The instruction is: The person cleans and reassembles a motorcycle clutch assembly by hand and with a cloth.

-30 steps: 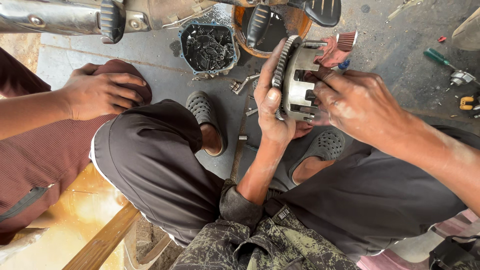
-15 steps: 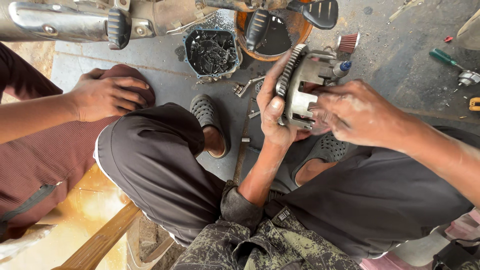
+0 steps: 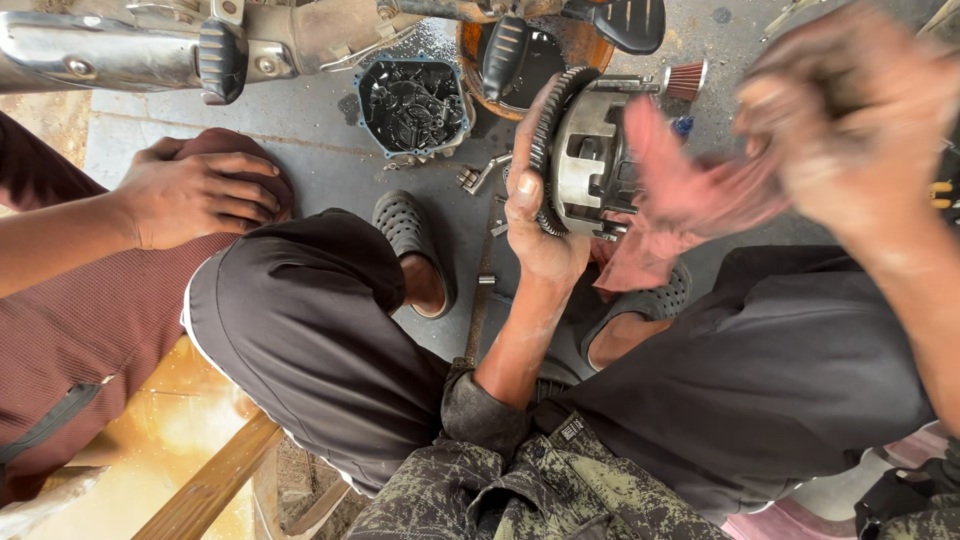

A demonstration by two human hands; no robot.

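Gripping toothed clutch basket (image 3: 585, 160) in left hand (image 3: 540, 225), held above concrete floor (image 3: 300, 150) near its far edge. Right hand (image 3: 850, 130) blurred, grip unreadable, pink rag (image 3: 680, 200) at basket's face. Wiping stage, I reckon; next needs basket steady, rag into slots.

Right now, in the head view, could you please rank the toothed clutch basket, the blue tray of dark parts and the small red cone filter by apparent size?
1. Toothed clutch basket, though it sits nearest the camera
2. Blue tray of dark parts, nearly as large
3. Small red cone filter
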